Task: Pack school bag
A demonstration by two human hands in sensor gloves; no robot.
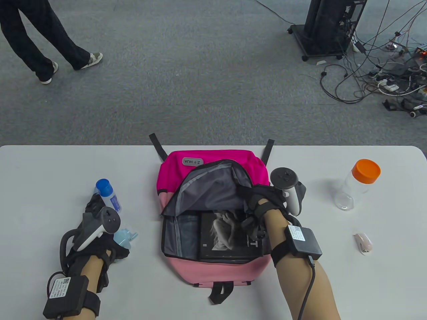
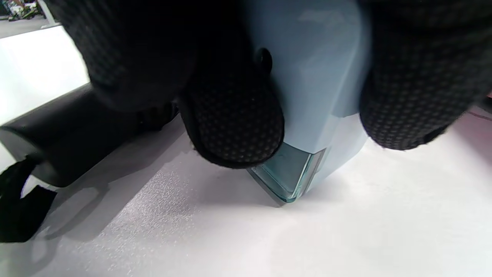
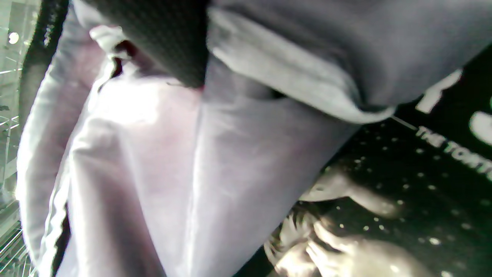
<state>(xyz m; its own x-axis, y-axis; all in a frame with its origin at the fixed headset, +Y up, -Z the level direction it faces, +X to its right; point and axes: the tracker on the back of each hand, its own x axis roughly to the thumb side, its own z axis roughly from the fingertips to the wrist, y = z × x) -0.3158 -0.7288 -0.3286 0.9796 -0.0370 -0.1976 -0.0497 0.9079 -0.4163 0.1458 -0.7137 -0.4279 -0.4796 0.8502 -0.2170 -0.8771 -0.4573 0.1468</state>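
Left hand [image 1: 100,233] around pale-blue object [image 2: 315,100]

Left hand [image 1: 100,245]: black textured glove, grey-and-white tracker with a dark round head strapped to its back, black wrist box bearing a white label and a looping black cable. Right hand [image 1: 267,208]: matching black glove, white-handled tracker, black strapped wrist box with label and trailing cable.

Pink backpack [image 1: 213,166], grey-lined, is being shown at centre; black-and-white book [image 1: 230,238] inside; orange-capped clear jar [image 1: 358,183] at three o'clock; blue-capped bottle [image 1: 108,193] at nine o'clock.
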